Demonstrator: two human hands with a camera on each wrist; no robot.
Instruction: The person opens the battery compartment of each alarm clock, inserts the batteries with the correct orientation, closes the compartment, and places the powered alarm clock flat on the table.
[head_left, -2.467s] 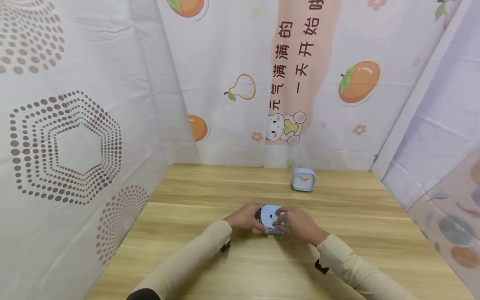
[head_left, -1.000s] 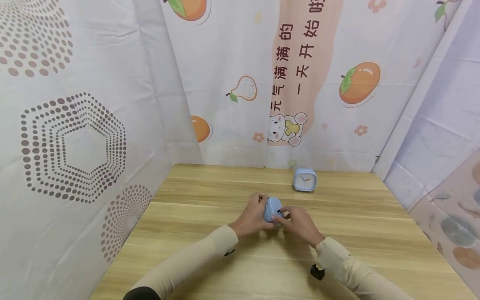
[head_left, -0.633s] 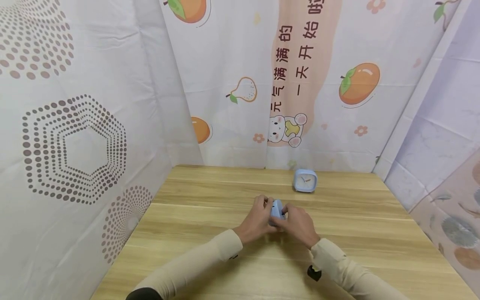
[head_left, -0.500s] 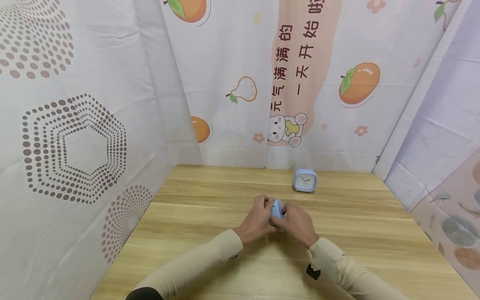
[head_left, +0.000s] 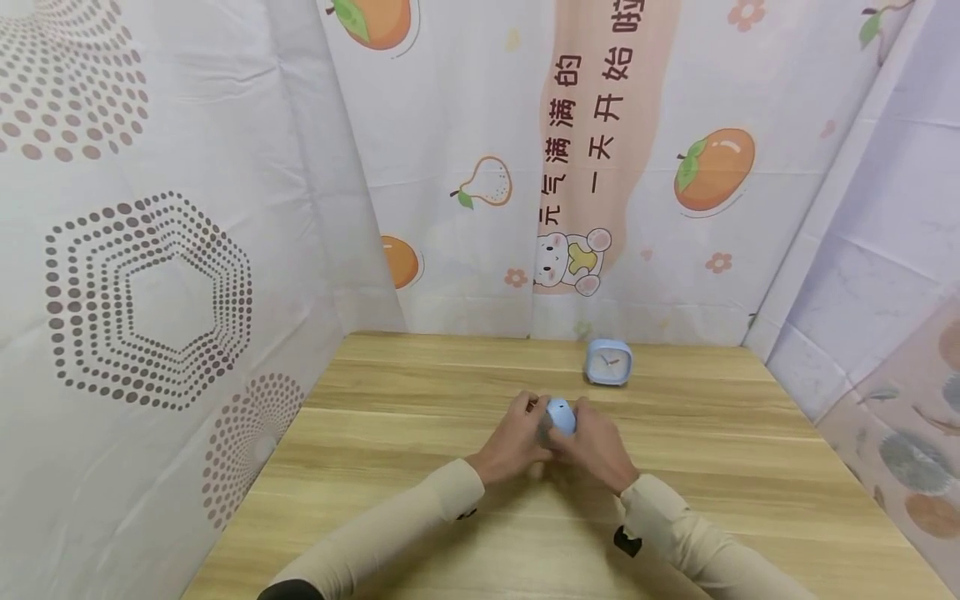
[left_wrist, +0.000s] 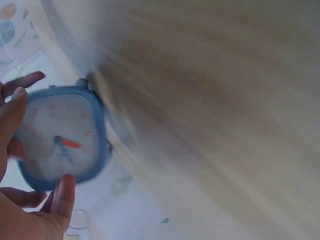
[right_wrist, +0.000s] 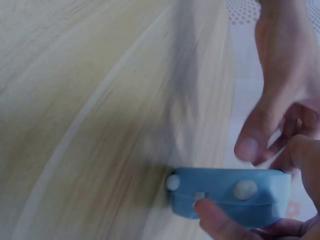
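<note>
Both hands hold a light-blue alarm clock [head_left: 561, 415] at the middle of the table, close over the wood. My left hand [head_left: 512, 440] grips its left side, and my right hand [head_left: 598, 443] grips the right. The left wrist view shows the white dial of the clock [left_wrist: 60, 135] with an orange hand, fingers at its edge. In the right wrist view a narrow side of the clock [right_wrist: 225, 180] carries a round white knob [right_wrist: 245, 190] and a small pale switch [right_wrist: 200, 195], with a fingertip right at the switch. Fingers hide part of the casing.
A second light-blue clock [head_left: 608, 362] stands upright near the back of the wooden table [head_left: 405, 367], its dial facing forward. A printed curtain [head_left: 465, 283] hangs behind the table, with more patterned cloth at both sides.
The clock lay back-up at first; it has since been tilted onto an edge and turned between the hands. The left hand has shifted right, closer to the right hand. The other clock stays put.
</note>
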